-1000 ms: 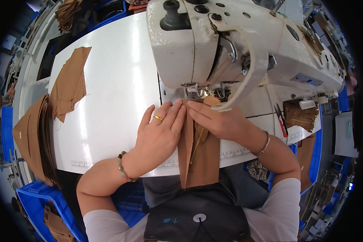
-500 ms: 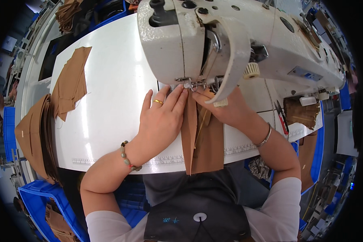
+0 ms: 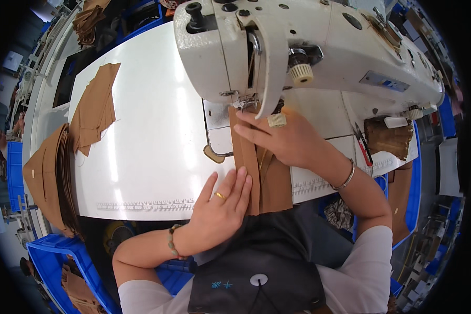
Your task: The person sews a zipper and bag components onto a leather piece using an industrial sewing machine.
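A brown fabric piece (image 3: 276,183) runs from under the needle area of a white sewing machine (image 3: 319,47) to the table's front edge. A long folded strip (image 3: 244,149) forms its left side. My left hand (image 3: 220,214), fingers stretched out, rests its fingertips on the strip near the front edge; its thumb is hidden. Close to the presser foot (image 3: 242,100), my right hand (image 3: 285,138) lies over the fabric with index and middle fingers extended and apart. The machine's guard and knob partly cover that hand.
Brown cut pieces (image 3: 95,107) lie on the white table's (image 3: 146,157) left side, beside a thick brown stack (image 3: 46,180). Red-and-black snips (image 3: 363,146) and a dark brown scrap (image 3: 387,137) are at right. Blue crates (image 3: 52,246) flank the table below.
My left hand has drawn back from the presser foot to the fabric's near end. My right hand stays near the needle, its fingers now more visible on the strip. The view has shifted slightly.
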Tool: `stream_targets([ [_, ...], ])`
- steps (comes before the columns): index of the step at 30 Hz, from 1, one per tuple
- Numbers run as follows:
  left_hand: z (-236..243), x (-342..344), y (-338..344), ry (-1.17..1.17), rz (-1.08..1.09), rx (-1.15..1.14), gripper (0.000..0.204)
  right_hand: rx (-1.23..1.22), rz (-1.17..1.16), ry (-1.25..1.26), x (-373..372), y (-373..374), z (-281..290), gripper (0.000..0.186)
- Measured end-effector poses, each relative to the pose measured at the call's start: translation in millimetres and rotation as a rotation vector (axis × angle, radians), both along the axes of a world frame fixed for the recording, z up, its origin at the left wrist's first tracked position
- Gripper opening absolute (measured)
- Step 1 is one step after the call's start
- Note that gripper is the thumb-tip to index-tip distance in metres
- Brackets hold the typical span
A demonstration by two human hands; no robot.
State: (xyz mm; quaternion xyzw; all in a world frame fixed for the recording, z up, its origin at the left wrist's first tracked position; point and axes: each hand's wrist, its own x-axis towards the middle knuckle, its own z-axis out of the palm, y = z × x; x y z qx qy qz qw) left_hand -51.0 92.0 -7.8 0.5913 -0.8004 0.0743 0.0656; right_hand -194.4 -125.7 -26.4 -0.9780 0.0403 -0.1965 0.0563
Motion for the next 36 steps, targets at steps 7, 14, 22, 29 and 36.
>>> stream_targets([
  [7, -10.7, -16.8, 44.9, 0.061, -0.077, -0.074, 0.035, 0.154, 0.298, 0.139, -44.0, 53.0, 17.3, 0.042],
  [14, -21.6, -20.4, 50.4, 0.064, -0.087, -0.174, 0.036, 0.660, 0.376, 0.179, -64.9, 69.9, 30.0, 0.047],
  [22, -7.9, -16.2, 44.3, 0.012, -0.111, -0.153, 0.030, 0.344, 0.290, 0.184, -62.1, 81.2, 11.0, 0.050],
  [29, 6.4, 28.0, -8.9, 0.348, 0.029, -0.076, 0.043, 0.211, 0.304, 0.151, -72.4, 93.4, 7.0, 0.050],
  [36, -6.5, 43.3, -80.7, 0.186, 0.073, -0.050, 0.062, 0.271, 0.345, 0.164, -53.5, 80.9, 36.3, 0.039],
])
